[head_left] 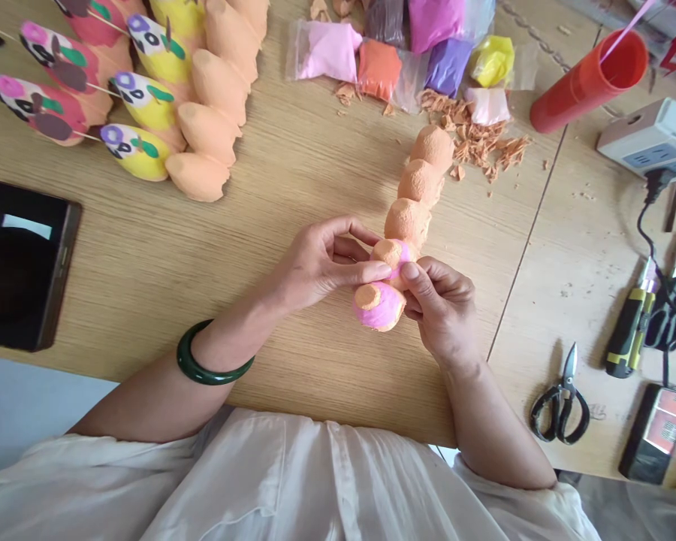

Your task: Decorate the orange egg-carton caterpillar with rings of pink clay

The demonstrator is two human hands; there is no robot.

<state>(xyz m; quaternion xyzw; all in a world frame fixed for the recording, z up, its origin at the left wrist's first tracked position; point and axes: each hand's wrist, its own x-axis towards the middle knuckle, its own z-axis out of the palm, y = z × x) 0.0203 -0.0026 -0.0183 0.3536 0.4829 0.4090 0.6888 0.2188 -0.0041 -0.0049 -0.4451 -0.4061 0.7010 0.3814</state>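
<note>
Just right of center, over the counter (pixel 315 383): bumpy peach strip (pixel 406 219), with pink covering (pixel 384 308) on the two lowest bumps. Grasped at the second-lowest bump by left grip (pixel 318 263); pinched alongside, at the right edge, by right grip (pixel 445 308). At upper right of center, colored packets (pixel 379 69) and peach shavings (pixel 496 146); at upper left, painted bumpy strips (pixel 155 113); at lower right, black-handled scissors (pixel 567 382).

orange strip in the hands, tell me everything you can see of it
The strip is a row of five rounded bumps, matte, grainy, like moulded pulp. The nearest two carry a smooth pink layer around bare orange tops; the other three are plain. It slants away, slightly rightward, its far end beside shavings. The left hand and right hand hold it around the second bump. Whether it rests on the table is unclear.
</note>
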